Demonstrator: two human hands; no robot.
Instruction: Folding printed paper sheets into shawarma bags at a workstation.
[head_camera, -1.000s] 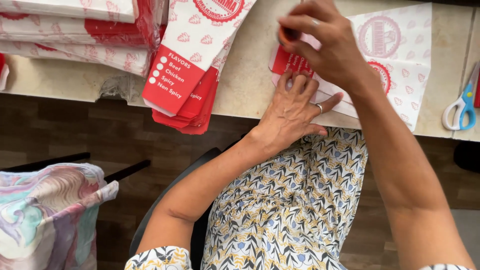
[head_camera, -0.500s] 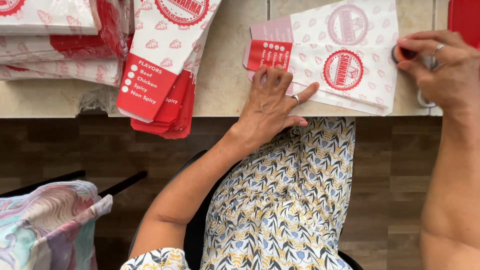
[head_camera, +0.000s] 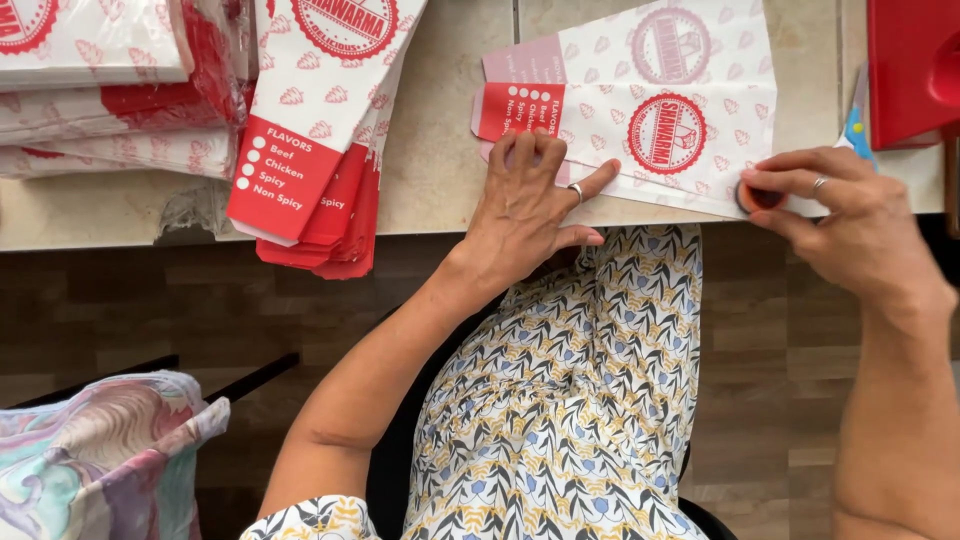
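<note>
Right hand (head_camera: 850, 215) moved down to flat paper bag's (head_camera: 690, 120) near edge, grip pinched on small red round object (head_camera: 755, 197), left hand (head_camera: 530, 205) spread flat on bag, holding nothing, table (head_camera: 440, 160) beneath.

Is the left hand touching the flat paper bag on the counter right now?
Touching. The head view shows the left hand lying flat on the paper bag, fingers spread over its red end, with no gap visible.

The beige, stone-look surface (head_camera: 450, 150) carries 1 flat white-and-red printed paper sleeve (head_camera: 660, 110) near its front edge. To the left lies a fanned pile of similar red-ended sleeves (head_camera: 320, 130), overhanging the edge, beside plastic-wrapped bundles of sleeves (head_camera: 100, 90). A red box (head_camera: 905, 65) sits at the right.
</note>
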